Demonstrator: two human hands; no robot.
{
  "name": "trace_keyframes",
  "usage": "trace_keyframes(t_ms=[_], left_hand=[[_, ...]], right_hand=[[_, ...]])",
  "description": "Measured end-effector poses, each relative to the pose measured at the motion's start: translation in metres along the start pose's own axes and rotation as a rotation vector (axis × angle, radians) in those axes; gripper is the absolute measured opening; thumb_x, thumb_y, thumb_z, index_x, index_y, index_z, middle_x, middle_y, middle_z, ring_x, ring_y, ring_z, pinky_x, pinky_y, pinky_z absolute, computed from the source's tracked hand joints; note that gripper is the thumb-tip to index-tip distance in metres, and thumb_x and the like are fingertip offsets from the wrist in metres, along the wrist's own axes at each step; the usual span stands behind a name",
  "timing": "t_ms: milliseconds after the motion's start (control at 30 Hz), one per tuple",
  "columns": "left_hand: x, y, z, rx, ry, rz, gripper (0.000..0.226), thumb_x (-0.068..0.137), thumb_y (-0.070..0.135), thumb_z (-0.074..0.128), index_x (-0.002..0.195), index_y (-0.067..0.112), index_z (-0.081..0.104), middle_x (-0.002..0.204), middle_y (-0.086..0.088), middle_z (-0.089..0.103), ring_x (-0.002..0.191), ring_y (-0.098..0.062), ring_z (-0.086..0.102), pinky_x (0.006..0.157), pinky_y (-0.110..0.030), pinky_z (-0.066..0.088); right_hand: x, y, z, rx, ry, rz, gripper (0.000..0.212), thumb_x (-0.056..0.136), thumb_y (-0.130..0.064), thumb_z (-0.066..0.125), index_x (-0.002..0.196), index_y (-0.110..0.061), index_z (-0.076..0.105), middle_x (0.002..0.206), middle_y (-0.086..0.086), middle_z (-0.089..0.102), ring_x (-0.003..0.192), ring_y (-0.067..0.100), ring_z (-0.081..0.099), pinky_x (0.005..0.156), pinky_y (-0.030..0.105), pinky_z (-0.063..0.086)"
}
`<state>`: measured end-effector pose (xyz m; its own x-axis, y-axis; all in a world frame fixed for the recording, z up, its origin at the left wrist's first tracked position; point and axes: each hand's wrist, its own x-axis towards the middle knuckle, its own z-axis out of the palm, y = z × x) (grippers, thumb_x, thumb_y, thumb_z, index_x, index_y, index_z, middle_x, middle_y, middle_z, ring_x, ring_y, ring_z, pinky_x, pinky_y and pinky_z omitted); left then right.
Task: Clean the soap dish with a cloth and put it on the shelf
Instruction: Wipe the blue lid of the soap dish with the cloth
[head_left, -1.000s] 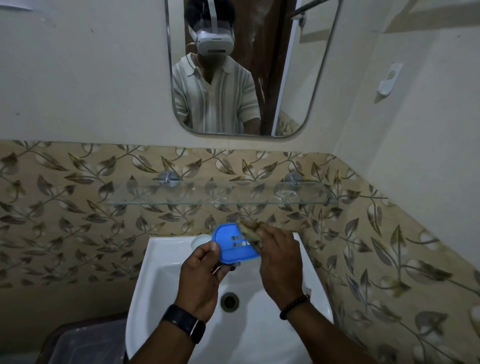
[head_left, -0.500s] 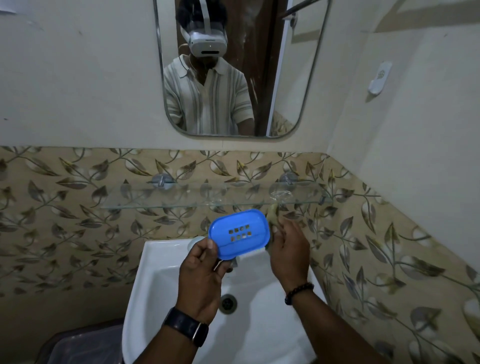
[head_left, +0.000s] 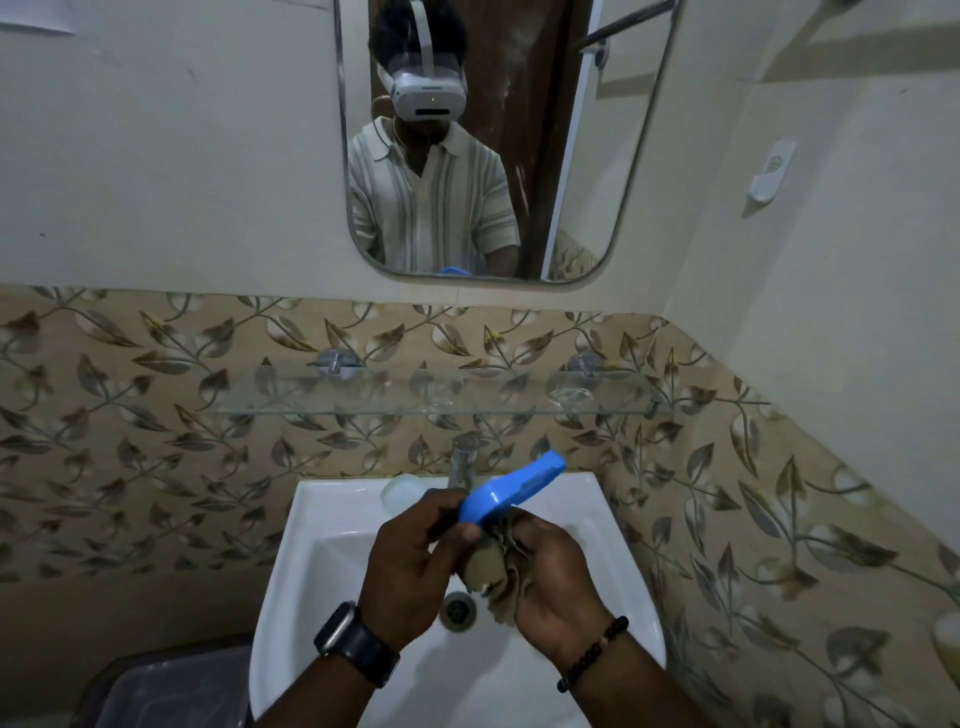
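Left hand (head_left: 410, 566) pinches soap dish (head_left: 506, 491), tap (head_left: 464, 460) behind

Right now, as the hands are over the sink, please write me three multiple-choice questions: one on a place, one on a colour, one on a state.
1. Where is the soap dish? A) in the left hand, above the sink; B) lying in the sink bowl; C) on the floor.
2. What colour is the soap dish? A) white; B) green; C) blue.
3. What does the right hand do? A) hangs open; B) holds the cloth; C) grips a brush.
Answers: 1 A, the thumb and fingers pinch its lower end over the bowl; 2 C, its plastic is bright blue; 3 B, its fingers curl round the crumpled cloth.
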<state>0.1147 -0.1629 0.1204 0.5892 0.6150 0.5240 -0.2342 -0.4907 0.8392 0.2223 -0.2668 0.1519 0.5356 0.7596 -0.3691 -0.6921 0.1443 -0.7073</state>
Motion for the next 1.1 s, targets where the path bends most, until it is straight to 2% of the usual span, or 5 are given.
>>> trace_keyframes(t_ms=[333,433,667,900,1100], left_hand=[[0.012,0.007,-0.035,0.393,-0.278,0.402,0.026,0.099,0.033,0.058,0.120,0.020,0.068,0.115,0.006,0.072,0.112,-0.011,0.067,0.094,-0.019,0.051],[0.017,0.002,-0.047,0.526,-0.358,0.538,0.026,0.098,0.023,0.059,0.118,0.011,0.071,0.118,0.000,0.073,0.114,-0.017,0.067,0.093,-0.029,0.055],[0.032,-0.005,-0.058,0.647,-0.416,0.703,0.020,0.103,0.022,0.054,0.116,0.019,0.068,0.134,0.001,0.068,0.135,-0.026,0.053,0.090,-0.042,0.057],[0.027,-0.021,-0.060,0.701,-0.339,0.551,0.073,0.083,0.004,0.076,0.136,0.050,0.052,0.142,0.001,0.041,0.113,-0.020,0.051,0.079,-0.040,0.057],[0.003,-0.020,-0.038,0.040,-0.137,0.042,0.048,0.098,0.021,0.061,0.142,0.038,0.056,0.132,0.004,0.064,0.111,-0.015,0.067,0.089,-0.026,0.056]], right_hand=[[0.009,-0.016,-0.028,0.123,0.083,-0.120,0.034,0.091,-0.031,0.054,0.097,-0.007,0.078,0.103,0.020,0.075,0.088,0.035,0.073,0.083,0.044,0.056],[0.011,-0.029,-0.039,0.051,0.070,-0.201,0.047,0.089,-0.058,0.059,0.119,-0.022,0.070,0.114,0.016,0.074,0.104,0.035,0.072,0.084,0.045,0.059],[0.012,-0.034,-0.050,-0.281,-0.049,-0.297,0.036,0.080,-0.023,0.073,0.111,-0.005,0.068,0.114,0.029,0.069,0.094,0.035,0.069,0.078,0.042,0.058],[0.013,-0.019,-0.048,-0.309,0.052,-0.327,0.017,0.084,-0.022,0.074,0.096,-0.011,0.068,0.090,0.022,0.075,0.070,0.029,0.071,0.058,0.037,0.057],[0.020,0.007,-0.043,-0.335,0.214,-0.441,0.011,0.086,-0.013,0.074,0.096,-0.017,0.070,0.090,0.025,0.074,0.078,0.033,0.069,0.070,0.045,0.058]])
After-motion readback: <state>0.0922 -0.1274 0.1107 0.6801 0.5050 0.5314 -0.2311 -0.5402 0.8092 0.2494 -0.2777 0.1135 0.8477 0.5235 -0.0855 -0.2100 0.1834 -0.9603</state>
